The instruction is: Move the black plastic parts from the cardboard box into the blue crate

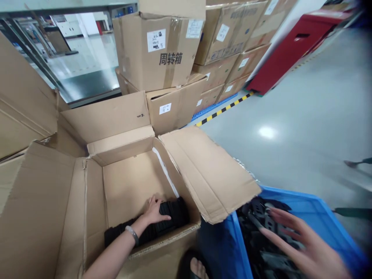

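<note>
My left hand reaches into an open cardboard box, a bangle on its wrist. Its fingers are spread and touch the row of black parts along the near wall; their exact kind cannot be made out. My right hand is over a blue plastic bin to the right, fingers apart and slightly blurred. Beneath it lies a heap of black and dark grey parts, some with cut-out holes. Nothing shows in its grasp.
Box flaps stick out around the opening, one towards the bin. Stacked cartons stand behind, beside a red cabinet and yellow-black floor tape. A sandalled foot is between box and bin. Someone's feet show at the right edge.
</note>
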{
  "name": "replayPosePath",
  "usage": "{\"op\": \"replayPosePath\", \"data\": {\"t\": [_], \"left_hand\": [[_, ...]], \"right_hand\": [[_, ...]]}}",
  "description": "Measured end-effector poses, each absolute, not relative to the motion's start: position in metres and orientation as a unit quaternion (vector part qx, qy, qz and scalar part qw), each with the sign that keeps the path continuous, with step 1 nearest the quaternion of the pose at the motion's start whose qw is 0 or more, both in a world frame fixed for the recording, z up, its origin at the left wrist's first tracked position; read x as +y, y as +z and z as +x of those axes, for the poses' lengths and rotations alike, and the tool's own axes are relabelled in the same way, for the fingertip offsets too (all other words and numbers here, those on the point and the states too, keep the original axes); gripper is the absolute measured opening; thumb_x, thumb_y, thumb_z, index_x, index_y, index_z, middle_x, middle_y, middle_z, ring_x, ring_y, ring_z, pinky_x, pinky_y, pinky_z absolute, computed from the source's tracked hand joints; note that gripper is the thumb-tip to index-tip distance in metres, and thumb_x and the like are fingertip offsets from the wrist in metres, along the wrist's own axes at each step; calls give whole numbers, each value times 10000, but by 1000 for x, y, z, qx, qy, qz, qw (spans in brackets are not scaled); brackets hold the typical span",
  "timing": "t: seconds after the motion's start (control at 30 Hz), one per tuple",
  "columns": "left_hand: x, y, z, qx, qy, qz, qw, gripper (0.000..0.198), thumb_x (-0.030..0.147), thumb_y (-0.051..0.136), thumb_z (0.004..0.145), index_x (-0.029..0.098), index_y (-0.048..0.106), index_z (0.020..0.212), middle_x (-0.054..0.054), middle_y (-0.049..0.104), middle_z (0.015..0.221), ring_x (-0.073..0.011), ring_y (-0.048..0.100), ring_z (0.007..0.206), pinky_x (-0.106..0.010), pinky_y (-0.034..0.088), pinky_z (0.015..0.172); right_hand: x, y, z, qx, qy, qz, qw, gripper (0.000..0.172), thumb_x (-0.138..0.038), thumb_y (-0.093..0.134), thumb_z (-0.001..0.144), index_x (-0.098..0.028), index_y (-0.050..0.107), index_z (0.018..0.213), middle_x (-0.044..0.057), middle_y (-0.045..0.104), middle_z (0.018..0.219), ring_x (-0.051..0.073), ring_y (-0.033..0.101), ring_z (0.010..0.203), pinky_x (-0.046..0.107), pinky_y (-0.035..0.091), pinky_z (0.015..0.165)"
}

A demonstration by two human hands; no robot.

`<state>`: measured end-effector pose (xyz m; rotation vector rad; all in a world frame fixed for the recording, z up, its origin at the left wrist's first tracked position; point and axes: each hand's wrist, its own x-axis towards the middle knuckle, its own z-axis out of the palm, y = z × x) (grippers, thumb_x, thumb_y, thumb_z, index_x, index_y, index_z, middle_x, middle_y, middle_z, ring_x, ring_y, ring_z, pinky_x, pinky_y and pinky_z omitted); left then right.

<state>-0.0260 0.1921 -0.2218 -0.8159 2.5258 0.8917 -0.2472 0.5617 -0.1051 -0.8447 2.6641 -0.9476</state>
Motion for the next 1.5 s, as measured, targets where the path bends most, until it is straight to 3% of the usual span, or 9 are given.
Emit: {"op": "replayPosePath", "data": {"t": [0.13,0.27,0.5,0.63,0.77,0.97,1.17,1.3,1.5], "left_hand": [[189,-220,-20,877,302,-328,179,962,611,817,563,119,554,1347,-210,480,1391,-413,397,1342,-486,318,1156],[192,-226,-11,861,317,-353,181,986,514,858,545,102,514,1373,-215,478,1419,-388,430,1347,-448,362,1142],[190,-249,-8,816,427,-372,116,863,467,911,480,128,624,1220,-166,589,1275,-348,557,1182,-447,452,1039],[187,-256,-4,806,467,-356,75,789,452,924,469,149,627,1134,-131,607,1223,-308,567,1126,-414,470,983],[193,-256,-1,797,505,-329,46,729,405,924,493,187,581,1098,-89,641,1158,-285,577,1102,-407,473,965],[203,-256,-8,788,532,-307,34,941,383,929,480,186,492,1290,-155,564,1357,-322,527,1251,-464,407,1096],[197,-260,-3,788,550,-275,-33,644,358,869,546,190,500,1047,-101,643,1133,-267,585,1080,-423,467,995],[194,-255,5,791,546,-273,-46,625,357,796,603,213,481,1123,-88,646,1163,-256,591,1108,-407,458,1022],[191,-233,4,823,497,-265,-73,328,399,637,695,232,489,937,-30,652,900,-214,624,872,-351,508,834]], "right_hand": [[392,-78,-196,769,-250,-507,298,440,-394,559,891,-221,533,1295,126,628,1289,265,629,1139,395,547,978],[294,-122,-165,743,93,-585,312,784,-290,874,646,-8,552,1302,306,583,1302,419,532,1255,511,451,1062],[270,-186,-169,711,183,-586,343,1317,-341,995,314,-22,414,1452,366,423,1441,515,396,1351,661,303,1116],[268,-194,-181,685,147,-601,386,1256,-457,975,297,-151,490,1415,269,452,1434,473,407,1357,618,320,1119],[270,-207,-182,710,106,-573,394,1246,-485,955,309,-122,464,1395,269,414,1456,469,399,1361,568,354,1111],[274,-216,-173,699,42,-591,401,1134,-386,948,427,-172,410,1402,151,609,1259,353,566,1214,443,408,1060],[271,-212,-166,692,23,-607,390,1108,-424,962,388,-133,456,1330,197,577,1305,379,571,1201,460,459,1012],[267,-208,-162,677,19,-620,396,1149,-404,956,417,-149,419,1400,171,659,1247,376,637,1142,438,511,968],[270,-193,-156,702,1,-617,356,742,-445,883,535,-146,641,1170,151,731,1084,369,700,1002,425,578,840]]}}
